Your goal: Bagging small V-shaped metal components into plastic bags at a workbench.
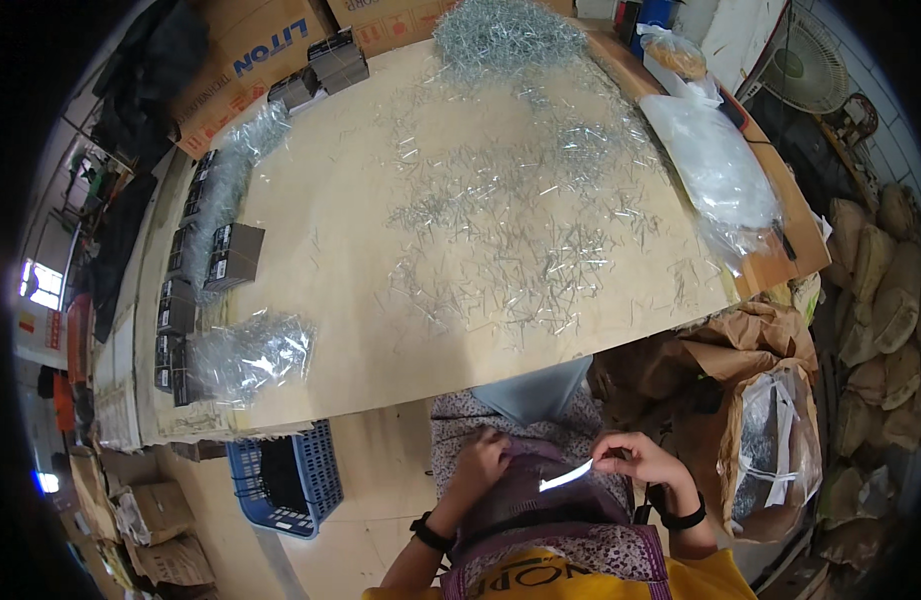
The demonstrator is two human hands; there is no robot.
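Across the broad wooden surface (341, 230) in front of you, loose thin metal pieces (576, 262) lie strewn toward your edge; a sleeve or forearm sweeping over them could knock some into your lap. The heaped pile (511, 38) at the far end looks tangled, so pulling from it could drag out a clump. The open blue basket (328, 480) stands on the floor to your left, where a foot could catch it. The clear plastic bags (256, 355) at the left end look light and slippery; a bump could slide them against the bundled dark cards (236, 257) beside them.

Nearer in, your left hand (484, 460) is curled over the purple cloth (526, 480) on your lap; whether it clamps anything, you cannot tell from here. Your right hand (626, 458) has its thumb and fingertips pinched together on one end of a bright strip (566, 478). That strip slants down from them toward your left hand, apart from it; a loose pinch could let it slip.
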